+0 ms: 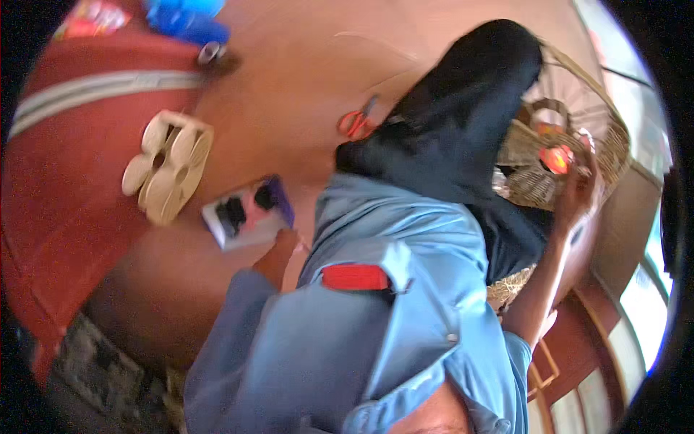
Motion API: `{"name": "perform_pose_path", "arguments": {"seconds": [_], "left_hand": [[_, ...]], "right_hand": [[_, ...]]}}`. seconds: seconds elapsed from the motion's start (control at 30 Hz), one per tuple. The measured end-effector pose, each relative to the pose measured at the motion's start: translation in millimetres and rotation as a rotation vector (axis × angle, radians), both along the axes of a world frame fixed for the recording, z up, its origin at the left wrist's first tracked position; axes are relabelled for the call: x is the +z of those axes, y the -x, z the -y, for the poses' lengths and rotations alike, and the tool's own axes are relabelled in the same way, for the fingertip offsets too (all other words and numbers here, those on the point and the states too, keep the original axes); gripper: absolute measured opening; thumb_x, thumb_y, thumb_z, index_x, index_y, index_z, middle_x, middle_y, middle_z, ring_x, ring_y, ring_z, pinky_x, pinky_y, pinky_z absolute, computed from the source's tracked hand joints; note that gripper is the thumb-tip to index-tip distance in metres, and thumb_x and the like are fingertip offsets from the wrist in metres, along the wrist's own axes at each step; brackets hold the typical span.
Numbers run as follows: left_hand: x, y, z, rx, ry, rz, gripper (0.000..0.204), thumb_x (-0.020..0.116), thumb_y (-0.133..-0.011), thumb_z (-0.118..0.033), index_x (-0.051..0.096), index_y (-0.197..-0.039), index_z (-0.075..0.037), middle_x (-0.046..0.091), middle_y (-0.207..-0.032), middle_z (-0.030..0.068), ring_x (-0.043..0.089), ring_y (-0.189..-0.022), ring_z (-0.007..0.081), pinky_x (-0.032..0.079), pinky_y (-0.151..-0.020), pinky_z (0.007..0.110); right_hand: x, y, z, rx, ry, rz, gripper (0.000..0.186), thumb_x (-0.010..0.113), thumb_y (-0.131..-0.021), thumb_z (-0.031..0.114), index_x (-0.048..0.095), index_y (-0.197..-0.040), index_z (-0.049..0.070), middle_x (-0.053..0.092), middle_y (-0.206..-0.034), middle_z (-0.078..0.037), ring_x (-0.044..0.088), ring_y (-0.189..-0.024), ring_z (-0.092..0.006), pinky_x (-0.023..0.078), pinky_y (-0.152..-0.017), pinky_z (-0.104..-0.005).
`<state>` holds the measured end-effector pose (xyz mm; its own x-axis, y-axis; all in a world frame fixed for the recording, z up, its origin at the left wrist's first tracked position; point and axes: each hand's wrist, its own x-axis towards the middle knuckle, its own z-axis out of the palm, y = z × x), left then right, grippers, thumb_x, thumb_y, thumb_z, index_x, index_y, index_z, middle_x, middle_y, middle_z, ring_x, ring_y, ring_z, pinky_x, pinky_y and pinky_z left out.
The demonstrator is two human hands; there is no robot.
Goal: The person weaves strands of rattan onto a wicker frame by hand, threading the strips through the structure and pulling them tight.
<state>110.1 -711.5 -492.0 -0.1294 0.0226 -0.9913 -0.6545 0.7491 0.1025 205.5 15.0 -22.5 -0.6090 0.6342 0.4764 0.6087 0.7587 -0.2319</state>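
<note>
At the right, my right hand (583, 177) reaches into a wicker basket (614, 148). Its fingers look closed at a small bright orange-red packet (556, 158), blurred by motion. My left hand (288, 240) is low by the floor, close to the near right corner of a shallow white and purple box (242, 210) with black pieces on a pink inside. Motion smears its fingers, so their pose does not show.
Orange-handled scissors (356, 124) lie on the brown floor beside my dark-clothed leg (463, 116). A beige molded carton tray (170, 165) rests at the left, by a red mat (87, 181). Farther back is a blue plastic bundle (186, 20). Straw (510, 288) shows under the basket side.
</note>
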Motion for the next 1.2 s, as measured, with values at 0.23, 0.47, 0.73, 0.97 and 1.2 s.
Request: {"name": "perform_pose_path", "arguments": {"seconds": [0.23,0.47,0.73,0.97,1.2], "left_hand": [[191,172,-178,-1.402,-0.275,-0.377,0.018,0.061,-0.098,-0.014,0.075,-0.103,-0.003,0.073,-0.094,0.0239,0.070,-0.086,0.0472,0.057,-0.075,0.057],[421,227,-493,-0.333,-1.103,-0.885,0.021,0.064,-0.111,-0.020,0.074,-0.119,-0.005,0.072,-0.095,0.0042,0.064,-0.077,0.0101,0.054,-0.067,0.029],[508,103,-696,-0.745,-1.707,-1.179,0.020,0.059,-0.106,-0.004,0.057,-0.125,-0.003,0.075,-0.109,0.0199,0.076,-0.078,0.0333,0.059,-0.067,0.046],[498,89,-741,-1.063,-1.476,-1.166,0.018,0.061,-0.103,-0.007,0.050,-0.117,-0.006,0.074,-0.098,0.0234,0.075,-0.090,0.0478,0.058,-0.078,0.059],[493,81,-724,-0.827,-1.580,-1.193,0.014,0.061,-0.104,-0.004,0.052,-0.114,-0.006,0.072,-0.096,0.0164,0.074,-0.079,0.0376,0.060,-0.073,0.049]], "right_hand": [[9,12,18,-0.247,0.166,-0.037,0.041,0.074,-0.092,0.006,0.071,-0.133,0.011,0.070,-0.126,-0.017,0.069,-0.115,-0.0349,0.056,-0.100,-0.0455],[13,21,25,-0.299,0.218,-0.148,0.046,0.068,-0.088,0.004,0.070,-0.133,0.011,0.068,-0.123,-0.017,0.068,-0.115,-0.0393,0.055,-0.101,-0.0493],[9,16,23,-0.231,0.116,-0.193,0.048,0.067,-0.086,0.002,0.068,-0.133,0.010,0.065,-0.119,-0.017,0.065,-0.112,-0.0404,0.054,-0.099,-0.0510],[4,12,21,-0.239,0.142,-0.244,0.049,0.067,-0.085,0.000,0.069,-0.133,0.011,0.065,-0.119,-0.016,0.064,-0.112,-0.0386,0.055,-0.099,-0.0499],[3,11,23,-0.250,0.153,-0.271,0.049,0.067,-0.086,0.001,0.069,-0.135,0.011,0.066,-0.120,-0.015,0.065,-0.111,-0.0373,0.056,-0.098,-0.0488]]}}
